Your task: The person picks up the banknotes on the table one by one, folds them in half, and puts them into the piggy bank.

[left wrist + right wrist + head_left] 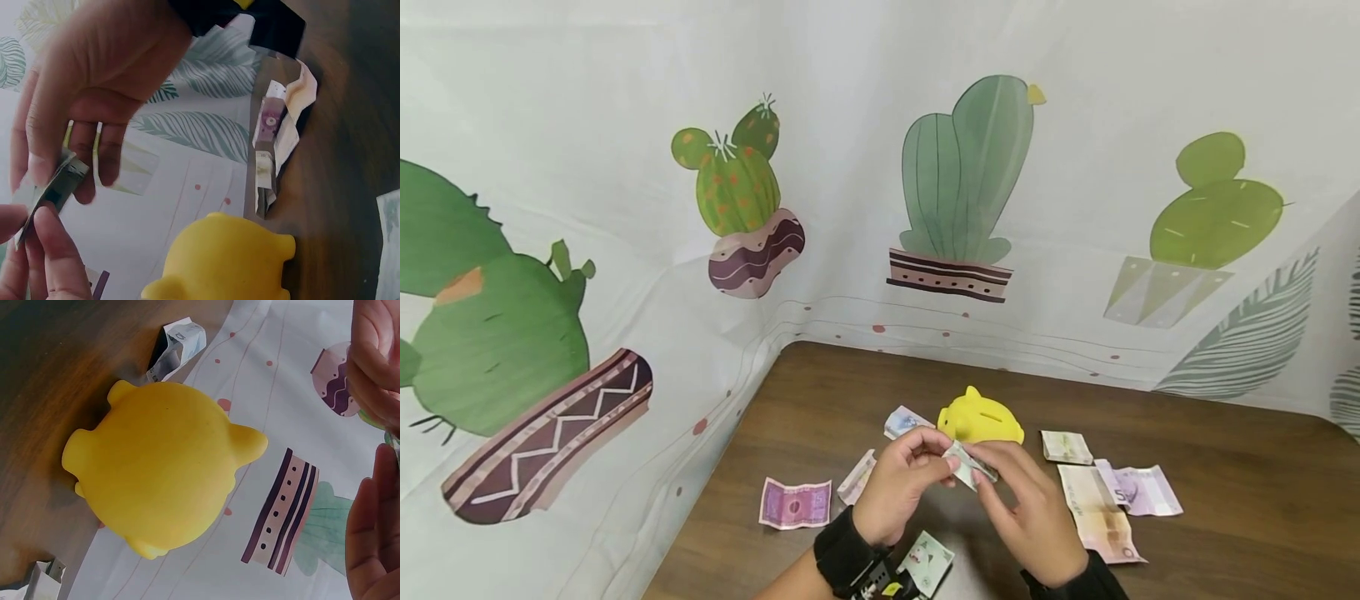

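In front of the piggy bank, both hands pinch one small folded banknote (pixel 967 467) between thumbs and fingertips. My left hand (pixel 901 479) has its left end, and my right hand (pixel 1028 508) its right end. The left wrist view shows the folded note (pixel 59 187) edge-on, held above the table. A yellow piggy bank (pixel 981 418) stands just beyond the fingers, with a slot in its top. The right wrist view has the piggy bank (pixel 159 469) large, with fingers at the right edge; the note is mostly out of that frame.
A purple banknote (pixel 796 503) lies at left, near a creased one (pixel 856 477). A bluish note (pixel 904 421) sits beside the piggy bank. Below the hands is a greenish note (pixel 927 562). At right lie a folded note (pixel 1066 447), a brownish note (pixel 1097 510) and a violet note (pixel 1142 490).
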Demonstrator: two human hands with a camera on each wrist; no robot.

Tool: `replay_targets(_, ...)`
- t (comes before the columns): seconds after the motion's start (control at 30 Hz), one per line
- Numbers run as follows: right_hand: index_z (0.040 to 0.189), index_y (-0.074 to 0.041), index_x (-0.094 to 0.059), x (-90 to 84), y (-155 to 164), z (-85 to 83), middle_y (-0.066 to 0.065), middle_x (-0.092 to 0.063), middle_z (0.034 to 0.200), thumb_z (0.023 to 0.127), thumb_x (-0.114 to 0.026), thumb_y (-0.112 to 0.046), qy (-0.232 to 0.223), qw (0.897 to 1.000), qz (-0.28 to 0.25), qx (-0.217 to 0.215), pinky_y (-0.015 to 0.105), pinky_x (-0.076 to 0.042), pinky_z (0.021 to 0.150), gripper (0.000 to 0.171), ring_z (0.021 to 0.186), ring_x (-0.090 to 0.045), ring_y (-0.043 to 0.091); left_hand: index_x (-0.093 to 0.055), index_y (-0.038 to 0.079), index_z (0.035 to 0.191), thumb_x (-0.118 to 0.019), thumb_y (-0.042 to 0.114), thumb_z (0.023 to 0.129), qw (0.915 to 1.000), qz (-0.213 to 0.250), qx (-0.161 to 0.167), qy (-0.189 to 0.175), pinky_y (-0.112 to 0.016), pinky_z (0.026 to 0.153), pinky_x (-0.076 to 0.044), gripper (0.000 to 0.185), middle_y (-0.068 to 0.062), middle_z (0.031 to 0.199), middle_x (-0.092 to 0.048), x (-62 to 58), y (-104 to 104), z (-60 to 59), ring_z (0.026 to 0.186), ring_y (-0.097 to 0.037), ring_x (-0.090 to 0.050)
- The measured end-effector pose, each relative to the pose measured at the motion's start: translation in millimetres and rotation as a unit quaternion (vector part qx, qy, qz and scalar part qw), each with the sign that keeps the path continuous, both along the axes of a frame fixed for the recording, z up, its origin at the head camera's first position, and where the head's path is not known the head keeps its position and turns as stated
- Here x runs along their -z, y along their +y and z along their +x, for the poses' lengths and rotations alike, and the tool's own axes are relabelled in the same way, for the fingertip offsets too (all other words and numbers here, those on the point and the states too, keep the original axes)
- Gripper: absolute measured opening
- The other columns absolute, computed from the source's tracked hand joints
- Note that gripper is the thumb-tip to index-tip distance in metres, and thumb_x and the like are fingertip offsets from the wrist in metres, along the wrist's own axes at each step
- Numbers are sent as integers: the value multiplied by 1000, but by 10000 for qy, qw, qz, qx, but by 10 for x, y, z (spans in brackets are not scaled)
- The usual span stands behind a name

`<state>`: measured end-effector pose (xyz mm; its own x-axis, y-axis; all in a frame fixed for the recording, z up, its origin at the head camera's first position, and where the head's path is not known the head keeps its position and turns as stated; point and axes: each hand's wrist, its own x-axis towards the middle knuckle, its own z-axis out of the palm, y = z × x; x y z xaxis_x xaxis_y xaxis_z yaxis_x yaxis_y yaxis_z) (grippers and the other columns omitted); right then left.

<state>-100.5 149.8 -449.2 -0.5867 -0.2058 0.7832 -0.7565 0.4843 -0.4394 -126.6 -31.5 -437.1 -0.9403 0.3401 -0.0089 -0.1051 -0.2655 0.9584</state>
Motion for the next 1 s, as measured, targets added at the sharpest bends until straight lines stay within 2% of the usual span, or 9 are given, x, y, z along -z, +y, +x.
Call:
replay_targets(0.2,123,-7,-69,-3,7,3,7,-70,110,78,-70,13,35,10000,-16,35,10,-44,101,49,102,-66,15,-51,-11,124,-68,3,89,10000,-86,2,-10,-24,72,-55,41,-2,98,-59,38,11,-7,81,-10,-60)
replay_targets(0.27,122,-7,-69,-1,9,3,6,-71,108,79,-70,12,77,9999,-13,76,10,-45,101,47,100,-67,15,-52,-12,126,-67,3,91,9999,-158,58,-16,-24,72,-54,41,-1,96,-61,51,16,-5,81,-10,-61)
replay_targets(0.4,118,-7,-70,7,17,6,4,-73,105,81,-71,9,143,9997,-1,172,11,-47,98,41,97,-68,14,-60,-9,114,-65,7,94,9994,-249,239,-100,-22,66,-52,26,3,87,-65,79,23,16,74,-7,-62)
replay_targets(0.57,114,-8,-71,21,30,16,3,-73,102,85,-70,5,168,9996,-26,216,11,-49,93,32,93,-69,13,-62,5,98,-63,16,99,9980,-158,581,-197,-19,59,-50,11,7,79,-69,104,37,49,64,-6,-60)
replay_targets(0.67,113,-8,-71,27,30,7,1,-73,101,95,-66,-6,236,9996,-54,171,11,-49,92,19,93,-68,13,-59,10,94,-60,18,101,9970,-70,732,-230,-20,60,-52,10,7,79,-72,108,40,62,64,-6,-63)
replay_targets(0.77,111,-8,-72,29,19,-10,2,-72,102,100,-63,-14,290,9995,-111,86,12,-49,93,16,93,-68,13,-58,11,93,-57,16,102,9964,-56,818,-222,-21,63,-54,10,7,81,-74,104,33,59,68,-6,-67)
replay_targets(1.0,108,-6,-72,29,-6,-30,6,-71,104,96,-64,-7,328,9991,-254,-82,12,-47,97,14,97,-66,16,-57,10,93,-51,13,103,9958,57,891,-190,-22,68,-56,12,6,84,-76,95,14,38,74,-7,-72)
